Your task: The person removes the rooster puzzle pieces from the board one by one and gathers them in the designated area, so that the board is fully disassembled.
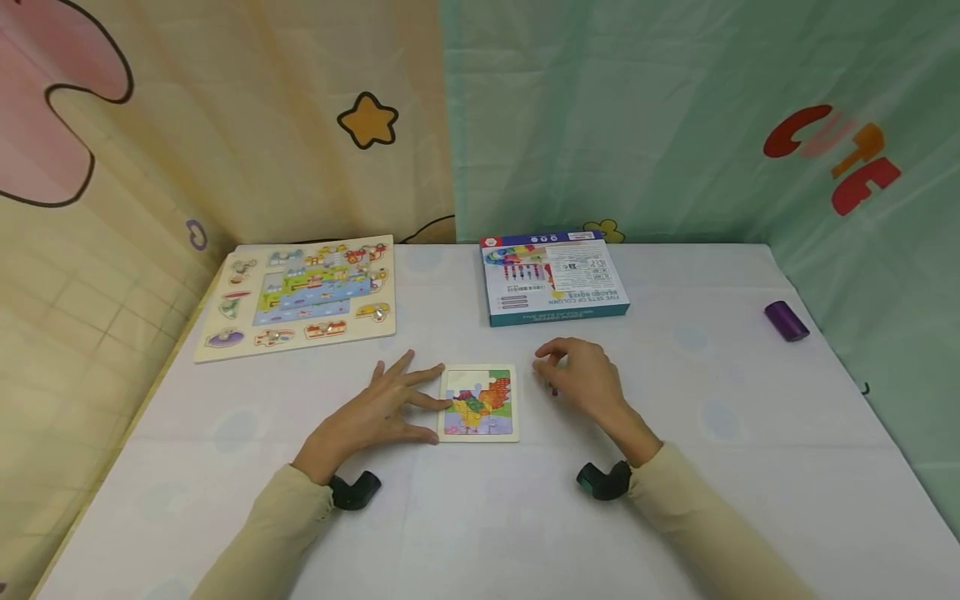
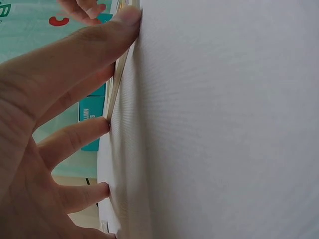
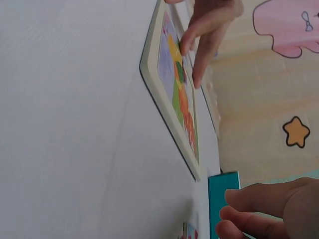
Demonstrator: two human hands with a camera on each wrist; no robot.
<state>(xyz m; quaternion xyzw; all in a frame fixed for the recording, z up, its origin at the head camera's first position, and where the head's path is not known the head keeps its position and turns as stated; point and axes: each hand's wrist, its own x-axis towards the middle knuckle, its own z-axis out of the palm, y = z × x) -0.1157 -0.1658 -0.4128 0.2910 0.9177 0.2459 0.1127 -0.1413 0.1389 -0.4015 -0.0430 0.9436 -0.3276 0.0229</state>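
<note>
A small square jigsaw puzzle (image 1: 501,422) with a pale frame lies flat on the table, a colourful bird picture partly filled in and blank board showing at its upper left. My left hand (image 1: 386,406) is spread at its left side, thumb and fingertips on the frame and one finger reaching over the picture. My right hand (image 1: 588,379) hovers to the right of the puzzle, its fingers loosely bent with nothing seen between them. Below those fingers a small coloured puzzle piece (image 3: 188,231) lies on the table, partly covered by the hand in the head view.
A large wooden peg board (image 1: 213,308) with vehicle pictures lies at the back left, a smaller puzzle picture on it. Behind the right hand lies a flat teal-edged box (image 1: 558,279). A purple cylinder (image 1: 787,321) is at the far right, near the curtain (image 1: 675,125).
</note>
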